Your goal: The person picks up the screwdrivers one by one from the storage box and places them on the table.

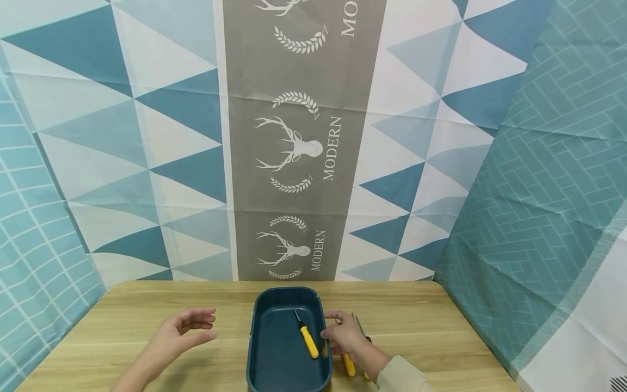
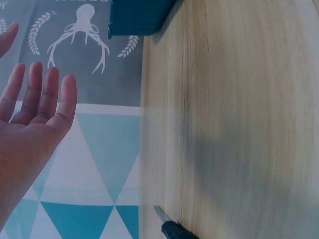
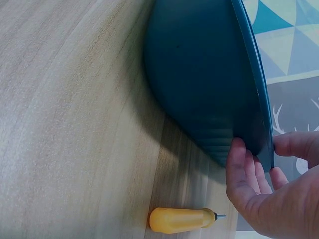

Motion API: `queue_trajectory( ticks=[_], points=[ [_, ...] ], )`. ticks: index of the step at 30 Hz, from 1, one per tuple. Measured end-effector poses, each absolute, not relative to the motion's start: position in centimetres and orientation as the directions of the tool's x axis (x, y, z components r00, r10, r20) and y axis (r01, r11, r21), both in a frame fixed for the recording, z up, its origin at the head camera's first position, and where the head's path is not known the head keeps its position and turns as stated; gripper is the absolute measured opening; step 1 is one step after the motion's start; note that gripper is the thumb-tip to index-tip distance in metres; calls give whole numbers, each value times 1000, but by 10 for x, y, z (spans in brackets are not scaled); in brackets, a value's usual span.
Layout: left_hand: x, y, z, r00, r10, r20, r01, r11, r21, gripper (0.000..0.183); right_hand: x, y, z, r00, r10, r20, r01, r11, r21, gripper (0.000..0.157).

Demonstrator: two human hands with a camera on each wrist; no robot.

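A dark blue plastic bin point(image 1: 289, 348) stands on the table, with a yellow-handled screwdriver point(image 1: 308, 340) lying inside it. My right hand point(image 1: 345, 335) grips the bin's right wall near the far corner. In the right wrist view its thumb is at the rim and the other fingers are against the outside. Two more yellow-handled screwdrivers point(image 1: 348, 365) lie beside the bin, partly hidden by that hand; the right wrist view shows one yellow handle point(image 3: 182, 220). To the left of the bin, my left hand point(image 1: 183, 335) hovers with relaxed fingers, holding nothing.
The wooden table point(image 1: 220, 305) ends at a patterned cloth backdrop point(image 1: 289, 190), with more cloth hanging on both sides. At the bottom of the left wrist view, the shaft and black collar of a screwdriver point(image 2: 175, 230) show on the table.
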State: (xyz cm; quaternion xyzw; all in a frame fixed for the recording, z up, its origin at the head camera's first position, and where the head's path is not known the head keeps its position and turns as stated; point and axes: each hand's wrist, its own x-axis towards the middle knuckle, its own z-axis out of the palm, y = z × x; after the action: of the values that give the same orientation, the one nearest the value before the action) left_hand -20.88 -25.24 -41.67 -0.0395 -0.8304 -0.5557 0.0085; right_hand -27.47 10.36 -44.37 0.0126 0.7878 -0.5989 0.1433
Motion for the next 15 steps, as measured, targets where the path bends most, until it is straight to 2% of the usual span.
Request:
queue_trajectory(
  ticks=[7,15],
  points=[
    [-214,-240,-417,-996,44,74,85,366,927,53,-275,104,-444,-958,-154,-243,195,273,-942,49],
    [-220,-231,-418,-992,99,79,109,352,930,55,-275,104,-444,-958,-157,-238,191,266,-945,48]
  ],
)
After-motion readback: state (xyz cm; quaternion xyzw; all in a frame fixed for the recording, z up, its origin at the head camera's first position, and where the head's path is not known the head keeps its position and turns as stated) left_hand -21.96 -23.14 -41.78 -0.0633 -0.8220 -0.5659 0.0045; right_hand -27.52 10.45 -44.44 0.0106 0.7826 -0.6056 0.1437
